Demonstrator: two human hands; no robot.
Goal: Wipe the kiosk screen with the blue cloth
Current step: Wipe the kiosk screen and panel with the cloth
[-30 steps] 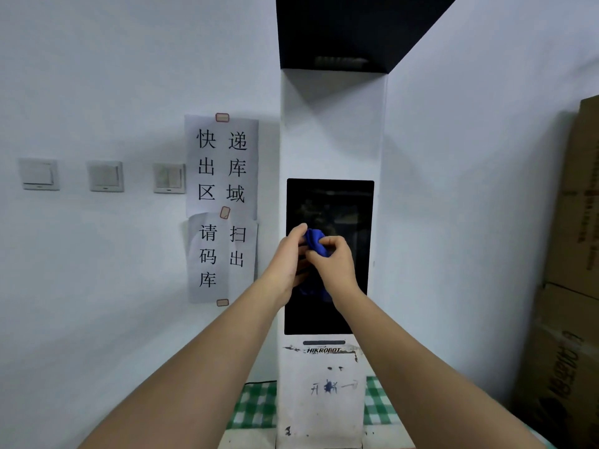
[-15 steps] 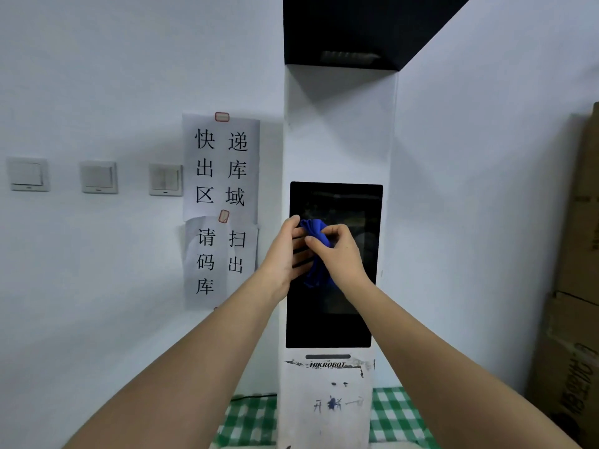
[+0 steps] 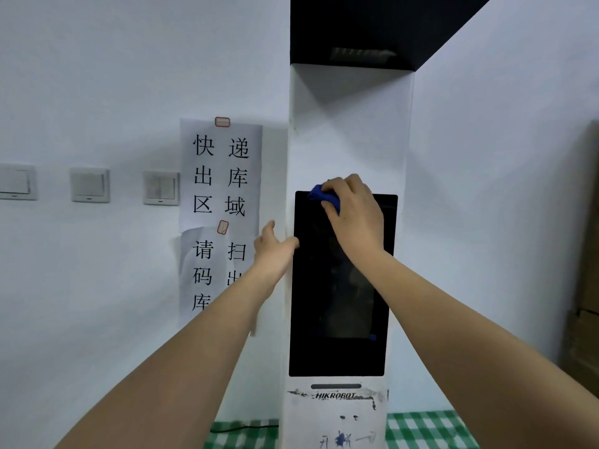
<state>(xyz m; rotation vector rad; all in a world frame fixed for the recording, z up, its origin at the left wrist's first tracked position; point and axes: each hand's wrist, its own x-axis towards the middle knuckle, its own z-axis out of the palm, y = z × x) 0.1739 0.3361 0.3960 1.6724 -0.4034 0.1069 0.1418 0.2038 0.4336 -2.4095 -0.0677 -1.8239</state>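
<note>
A tall white kiosk (image 3: pixel 351 131) stands against the wall with a dark, unlit screen (image 3: pixel 324 303) set in its front. My right hand (image 3: pixel 355 215) presses a bunched blue cloth (image 3: pixel 322 195) against the screen's top left corner; most of the cloth is hidden under my fingers. My left hand (image 3: pixel 274 249) rests on the kiosk's left edge beside the screen, fingers apart and holding nothing.
Paper signs (image 3: pixel 222 176) with Chinese characters are taped to the wall left of the kiosk, with three light switches (image 3: pixel 90 185) further left. Cardboard boxes (image 3: pixel 583 286) stand at the right edge. A green checked cloth (image 3: pixel 424 429) lies below, behind the kiosk.
My right hand has carried the cloth from the screen's upper middle up to its top left corner. My left hand has let go of the cloth and moved left to the kiosk's edge.
</note>
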